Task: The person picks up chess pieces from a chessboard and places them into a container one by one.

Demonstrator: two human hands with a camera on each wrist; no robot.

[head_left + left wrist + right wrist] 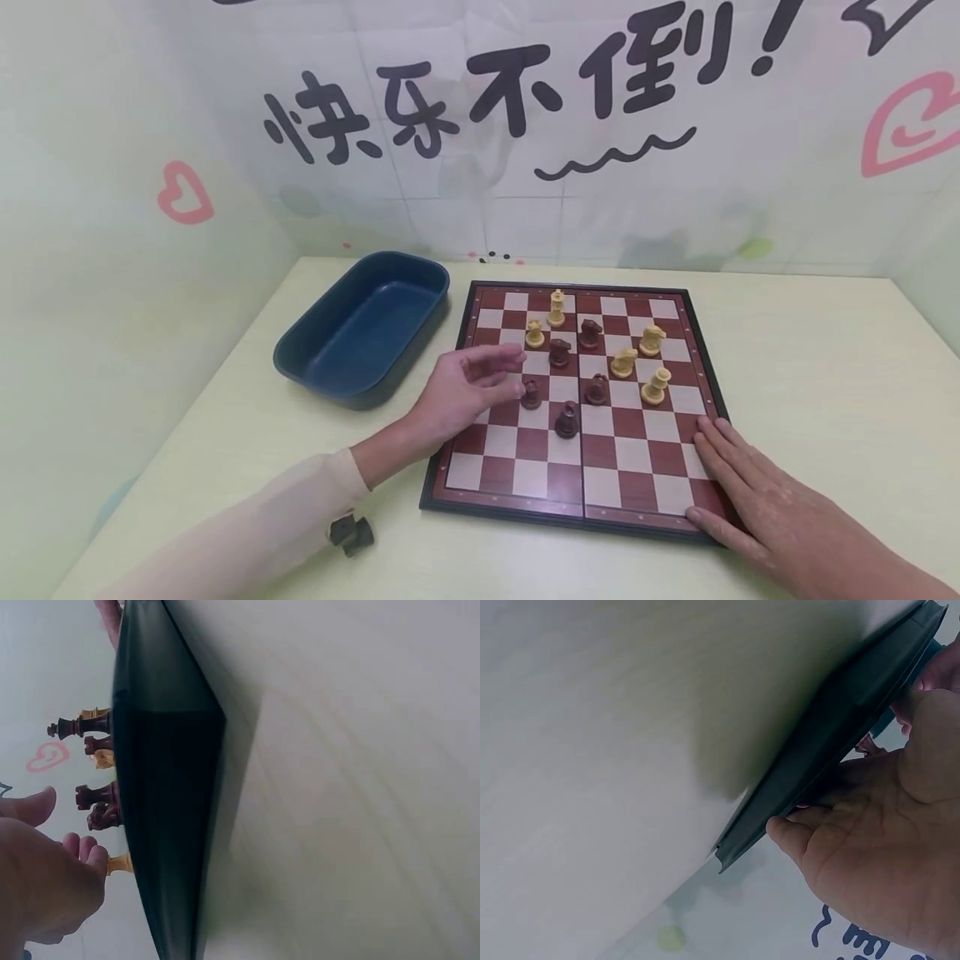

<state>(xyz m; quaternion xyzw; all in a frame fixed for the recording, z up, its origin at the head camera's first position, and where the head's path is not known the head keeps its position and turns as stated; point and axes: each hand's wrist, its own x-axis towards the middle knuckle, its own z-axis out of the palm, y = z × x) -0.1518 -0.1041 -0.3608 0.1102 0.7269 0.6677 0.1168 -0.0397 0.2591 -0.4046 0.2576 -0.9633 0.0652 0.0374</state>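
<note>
My left hand [468, 383] reaches over the left side of a chessboard [495, 479], thumb and fingers apart with a gap between them. Its thumb tip is right at a dark rook [531, 393]. Just nearer stands a dark king [67, 727], upright on its square. Around them are dark knights [559, 352], another dark rook [597, 389], and light pieces: a king [556, 308], a queen [534, 334], knights [622, 362] and a rook [656, 387]. Straight fingers of my right hand [780, 508] rest on the board's near right corner, thumb at the front edge.
A deep blue plastic basin [360, 325] stands left of the board on the pale table [810, 358]. Small dark objects [351, 533] show beside my left sleeve. A lettered white wall sheet [480, 208] hangs behind the table.
</note>
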